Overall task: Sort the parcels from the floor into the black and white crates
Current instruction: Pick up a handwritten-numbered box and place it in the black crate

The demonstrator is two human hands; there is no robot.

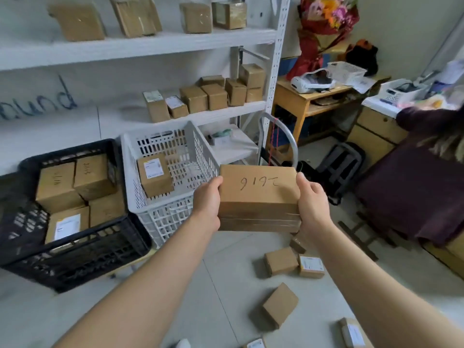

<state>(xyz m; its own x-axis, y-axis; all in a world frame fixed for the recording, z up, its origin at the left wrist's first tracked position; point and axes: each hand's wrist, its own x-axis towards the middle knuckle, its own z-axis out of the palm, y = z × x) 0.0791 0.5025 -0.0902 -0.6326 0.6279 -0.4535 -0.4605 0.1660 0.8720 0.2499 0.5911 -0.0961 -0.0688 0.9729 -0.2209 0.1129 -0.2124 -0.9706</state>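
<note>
I hold a brown cardboard parcel (258, 197) with handwritten digits on top, in the air just right of the white crate. My left hand (208, 199) grips its left side and my right hand (312, 199) grips its right side. The white crate (173, 217) holds one labelled parcel (154, 174). Left of it, the black crate (82, 257) holds several parcels. Several small parcels lie on the floor below my hands, among them one brown box (280, 305) and a labelled one (311, 266).
White shelving (140, 43) behind the crates carries more boxes. A hand trolley handle (288, 136) stands right of the white crate. A wooden desk (303, 99) and a cabinet (376, 134) stand at the right, with a person in dark clothing (421, 187) nearby.
</note>
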